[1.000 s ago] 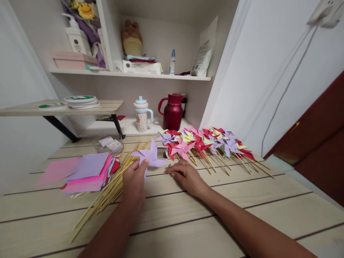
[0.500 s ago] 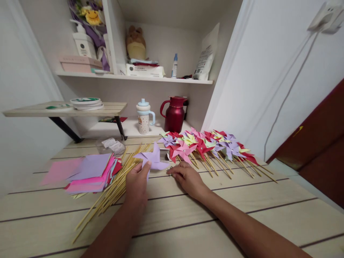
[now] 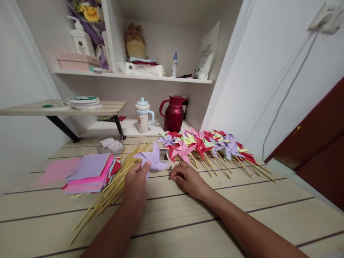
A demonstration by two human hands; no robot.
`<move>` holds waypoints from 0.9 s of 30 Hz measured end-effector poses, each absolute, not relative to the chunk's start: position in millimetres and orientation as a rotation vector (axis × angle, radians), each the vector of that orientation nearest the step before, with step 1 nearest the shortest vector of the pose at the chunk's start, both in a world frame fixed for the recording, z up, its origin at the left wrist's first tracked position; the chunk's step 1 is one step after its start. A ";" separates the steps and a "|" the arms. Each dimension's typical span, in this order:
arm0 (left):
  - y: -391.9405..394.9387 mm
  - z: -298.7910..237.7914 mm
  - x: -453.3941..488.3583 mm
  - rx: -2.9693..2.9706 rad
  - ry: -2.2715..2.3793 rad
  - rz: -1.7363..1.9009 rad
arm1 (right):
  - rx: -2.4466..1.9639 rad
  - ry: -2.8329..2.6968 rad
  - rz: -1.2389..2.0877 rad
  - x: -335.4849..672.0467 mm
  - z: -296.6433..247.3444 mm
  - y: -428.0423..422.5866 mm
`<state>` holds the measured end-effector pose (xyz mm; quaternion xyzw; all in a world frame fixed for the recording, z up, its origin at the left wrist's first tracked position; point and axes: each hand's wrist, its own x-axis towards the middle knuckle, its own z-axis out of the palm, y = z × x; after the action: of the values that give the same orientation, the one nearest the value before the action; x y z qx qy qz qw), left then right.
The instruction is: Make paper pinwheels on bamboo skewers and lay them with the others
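Head view: left hand pinching purple pinwheel; right hand curled beside metal bits, can't tell grip. White pack, far shelf: print too small.

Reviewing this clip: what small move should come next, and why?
Probably the right hand should pinch a small shiny metal piece: its fingers sit right beside several, though whether they hold one is unclear. The left hand holds a folded lilac paper pinwheel, and a pink paper pinwheel nearby has a shiny dot at its centre.

Purple pinwheel in left grip
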<state>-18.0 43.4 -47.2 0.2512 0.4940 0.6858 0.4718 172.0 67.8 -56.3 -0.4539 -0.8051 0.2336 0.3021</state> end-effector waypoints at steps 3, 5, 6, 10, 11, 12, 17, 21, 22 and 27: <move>42.0 -46.5 -17.7 0.634 1.199 1.663 | -1.187 -2.140 0.628 173.3 -54.4 67.4; 41.4 -46.2 -17.3 0.643 1.189 1.654 | -1.190 -2.129 0.630 173.3 -54.7 68.3; 41.3 -46.2 -17.0 0.645 1.186 1.655 | -1.197 -2.119 0.629 173.0 -55.3 69.0; 41.9 -47.2 -16.2 0.646 1.182 1.659 | -1.228 -2.090 0.605 170.5 -59.3 70.1; 42.1 -47.6 -16.1 0.648 1.179 1.658 | -1.232 -2.089 0.598 169.8 -60.2 69.8; 42.3 -48.1 -16.1 0.649 1.177 1.657 | -1.233 -2.090 0.592 169.2 -61.0 69.3; 41.9 -49.2 -16.0 0.651 1.160 1.648 | -1.219 -2.120 0.577 167.4 -64.1 67.4; 41.2 -48.9 -15.9 0.670 1.151 1.651 | -1.216 -2.134 0.572 167.9 -66.1 67.7; 41.1 -48.8 -16.0 0.675 1.150 1.654 | -1.216 -2.136 0.574 168.3 -66.2 67.8; 41.3 -49.0 -16.0 0.688 1.163 1.656 | -1.212 -2.144 0.597 169.1 -64.2 66.9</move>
<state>-16.0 41.3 -49.0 0.2822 0.4771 0.6791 0.4813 169.1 66.9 -64.2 -0.4564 -0.8074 0.2247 0.2990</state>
